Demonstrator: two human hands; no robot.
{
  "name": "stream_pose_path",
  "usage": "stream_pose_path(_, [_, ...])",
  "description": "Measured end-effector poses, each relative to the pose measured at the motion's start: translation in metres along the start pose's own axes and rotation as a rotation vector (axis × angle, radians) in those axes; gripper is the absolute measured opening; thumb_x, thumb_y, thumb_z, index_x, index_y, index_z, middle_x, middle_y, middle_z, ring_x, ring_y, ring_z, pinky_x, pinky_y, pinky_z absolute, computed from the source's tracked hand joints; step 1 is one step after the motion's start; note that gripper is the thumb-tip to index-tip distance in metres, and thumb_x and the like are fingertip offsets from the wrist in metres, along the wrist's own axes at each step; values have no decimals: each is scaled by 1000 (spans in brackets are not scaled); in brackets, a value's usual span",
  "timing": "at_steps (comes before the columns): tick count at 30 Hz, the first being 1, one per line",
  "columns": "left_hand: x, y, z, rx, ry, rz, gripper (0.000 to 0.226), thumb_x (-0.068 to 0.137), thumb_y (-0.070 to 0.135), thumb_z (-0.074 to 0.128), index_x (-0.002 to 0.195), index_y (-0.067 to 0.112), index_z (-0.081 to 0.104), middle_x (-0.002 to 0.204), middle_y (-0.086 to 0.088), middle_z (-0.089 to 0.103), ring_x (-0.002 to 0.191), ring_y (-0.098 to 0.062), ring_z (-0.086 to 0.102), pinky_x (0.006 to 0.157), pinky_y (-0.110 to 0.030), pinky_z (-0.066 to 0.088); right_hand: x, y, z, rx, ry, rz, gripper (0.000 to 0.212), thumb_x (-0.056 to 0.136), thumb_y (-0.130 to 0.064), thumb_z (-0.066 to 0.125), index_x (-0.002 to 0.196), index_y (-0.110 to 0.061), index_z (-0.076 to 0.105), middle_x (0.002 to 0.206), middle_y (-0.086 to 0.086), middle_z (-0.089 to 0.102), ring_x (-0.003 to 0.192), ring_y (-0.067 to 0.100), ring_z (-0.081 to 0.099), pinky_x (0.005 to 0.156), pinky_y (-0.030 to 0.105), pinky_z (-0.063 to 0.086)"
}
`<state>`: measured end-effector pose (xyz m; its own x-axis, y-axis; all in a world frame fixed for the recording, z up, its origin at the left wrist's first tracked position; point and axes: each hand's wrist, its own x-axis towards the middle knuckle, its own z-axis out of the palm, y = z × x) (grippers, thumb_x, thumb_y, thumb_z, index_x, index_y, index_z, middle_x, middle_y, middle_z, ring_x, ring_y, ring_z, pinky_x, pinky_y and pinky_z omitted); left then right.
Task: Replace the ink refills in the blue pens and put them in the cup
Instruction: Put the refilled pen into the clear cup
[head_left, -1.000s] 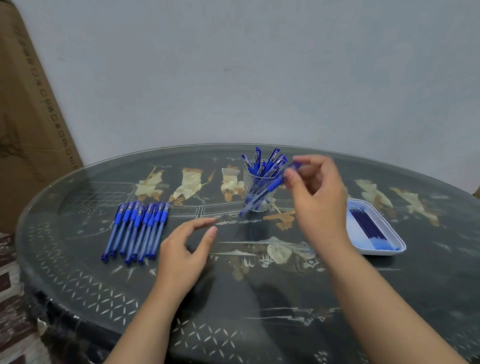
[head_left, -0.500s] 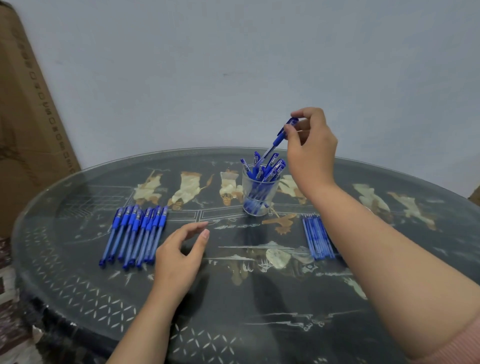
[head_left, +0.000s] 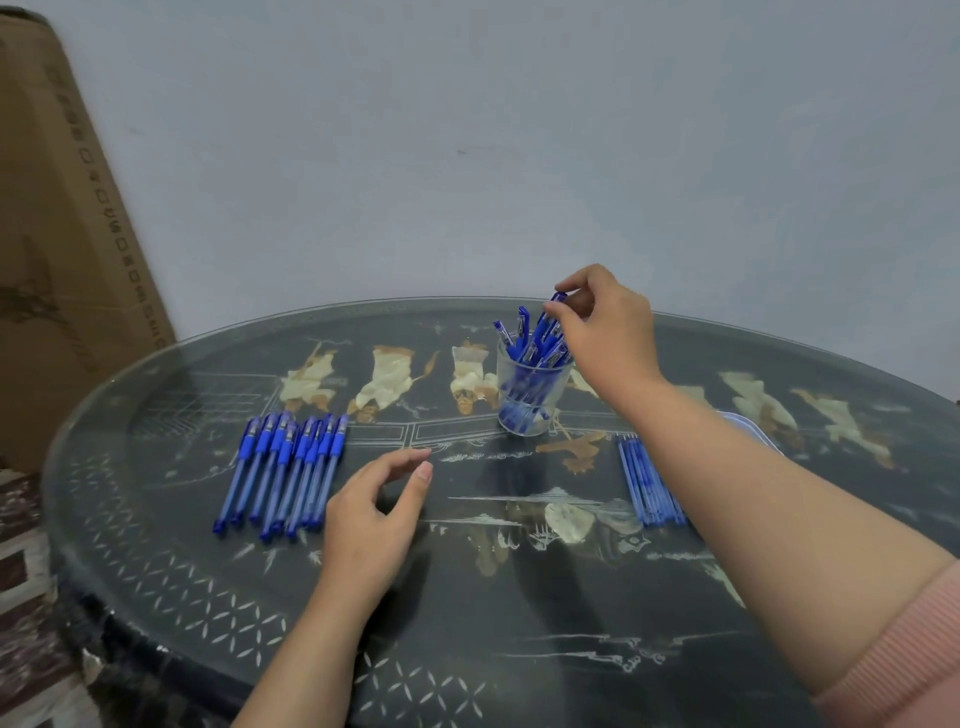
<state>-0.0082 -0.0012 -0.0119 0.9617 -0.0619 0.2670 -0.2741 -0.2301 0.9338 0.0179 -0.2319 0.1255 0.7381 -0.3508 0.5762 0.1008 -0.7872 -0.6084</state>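
A clear cup (head_left: 527, 400) stands at the table's far middle with several blue pens upright in it. My right hand (head_left: 608, 327) is just above the cup's right side and pinches the cap end of a blue pen (head_left: 551, 312) whose lower part sits inside the cup. A row of several blue pens (head_left: 283, 467) lies on the left of the table. My left hand (head_left: 374, 514) rests on the table beside that row, fingers loosely curved and holding nothing. A bundle of blue ink refills (head_left: 647, 480) lies right of centre, partly hidden by my right forearm.
The round dark table (head_left: 467, 623) has a glass top with painted figures. A white tray (head_left: 748, 426) peeks out behind my right forearm. A tall cardboard box (head_left: 62, 260) leans against the wall at the left. The pale wall rises close behind the table.
My right hand has lowered the pen from above the cup down into it. My left hand has stayed beside the row of pens.
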Motion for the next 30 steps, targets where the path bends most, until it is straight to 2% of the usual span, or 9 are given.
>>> stream_pose_path(3, [0,0,0,-7,-2,-10,14,89,34,65,100,41,71,106,19,69,106,-1,61,95,-34,51,0,2,4,-51,-47,3,8,92,-23,68,96,-16,66,76,-10,61,83,17,63,82,37,52])
stream_pose_path(8, [0,2,0,-13,1,-9,14,88,36,65,99,40,71,105,19,69,105,-1,61,94,-34,51,1,3,14,-153,-169,-16,7,93,-29,64,93,-23,66,71,-20,57,89,17,65,95,42,47])
stream_pose_path(12, [0,2,0,-1,-4,-9,13,89,35,65,100,39,71,105,20,69,105,0,61,94,-35,51,0,2,21,-325,-232,-24,15,97,-32,56,101,-23,68,92,-7,72,100,21,62,97,35,38])
stream_pose_path(16, [0,2,-1,9,-8,-4,13,89,34,65,101,39,71,105,21,68,105,1,61,95,-35,51,-1,3,24,-368,-252,-71,16,98,-35,57,106,-26,68,100,-8,73,106,21,58,96,35,32])
stream_pose_path(22, [-2,5,-3,-20,19,22,16,90,31,64,102,39,71,106,21,69,102,-2,62,92,-37,52,-9,3,19,-379,-208,-180,23,93,-36,63,113,-26,68,104,-6,72,106,22,58,94,36,36])
stream_pose_path(27, [-6,16,-14,-44,82,78,17,91,24,65,102,35,71,105,21,69,106,2,61,96,-28,48,-46,-6,19,-288,41,-385,13,88,-18,67,101,-17,70,92,-1,66,95,25,56,85,32,36])
stream_pose_path(30, [-6,17,-33,-18,170,106,16,91,22,65,101,31,72,103,19,70,105,1,61,95,-24,45,-84,-18,32,-194,30,-376,12,87,-21,64,97,-19,70,90,-3,62,93,21,52,84,34,41])
